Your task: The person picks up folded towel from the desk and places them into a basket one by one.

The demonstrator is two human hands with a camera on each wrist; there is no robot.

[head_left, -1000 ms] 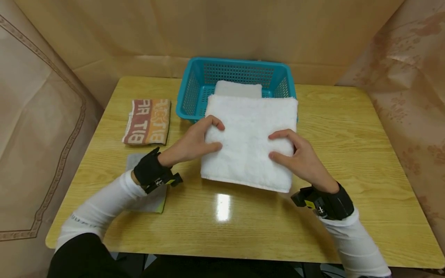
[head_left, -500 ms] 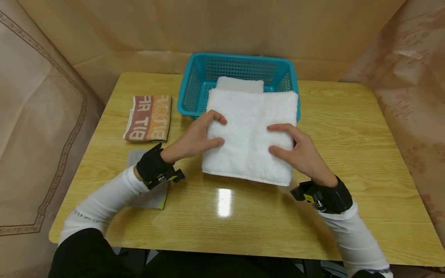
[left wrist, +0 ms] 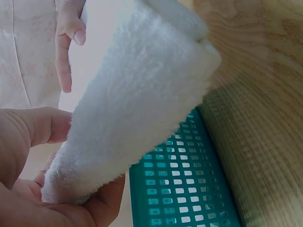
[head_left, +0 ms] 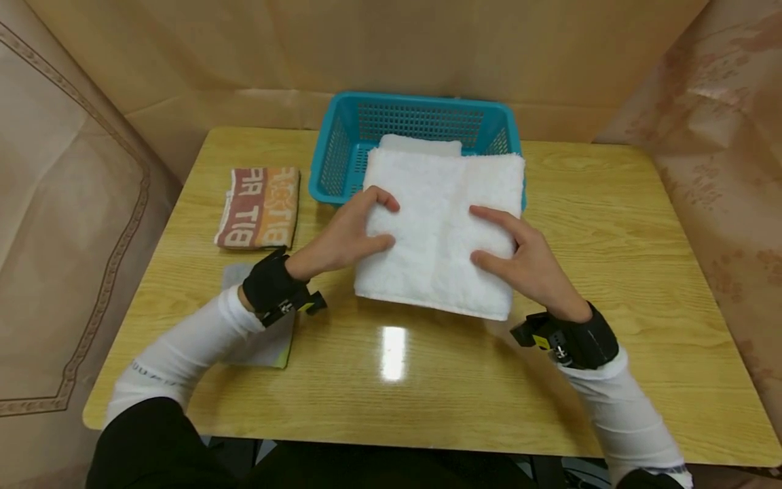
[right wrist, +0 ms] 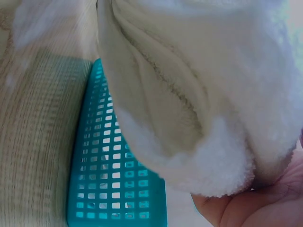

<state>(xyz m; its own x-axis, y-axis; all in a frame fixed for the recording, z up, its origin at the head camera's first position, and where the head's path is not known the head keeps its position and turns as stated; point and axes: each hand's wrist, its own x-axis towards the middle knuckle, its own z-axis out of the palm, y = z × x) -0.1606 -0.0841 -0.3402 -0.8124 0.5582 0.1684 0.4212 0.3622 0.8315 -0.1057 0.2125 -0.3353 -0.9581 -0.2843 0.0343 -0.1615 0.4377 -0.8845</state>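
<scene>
A folded white towel is held up in front of a blue-green plastic basket, its far part hiding the basket's near side. My left hand grips the towel's left edge, thumb on top; in the left wrist view, fingers curl beneath the fluffy fold. On the opposite edge, my right hand holds it the same way, and the right wrist view shows the folded layers from the side, with part of the palm below. Another folded pale cloth lies inside the basket, partly covered by the towel.
On the wooden table, left of the basket, lies a folded red-and-orange patterned towel. A grey cloth is nearer the front, partly under the left forearm. A beige curtain hangs behind the table.
Both hands have kept their hold on the white towel. It has shifted slightly away from the person, toward the basket; the view has also moved a little.
</scene>
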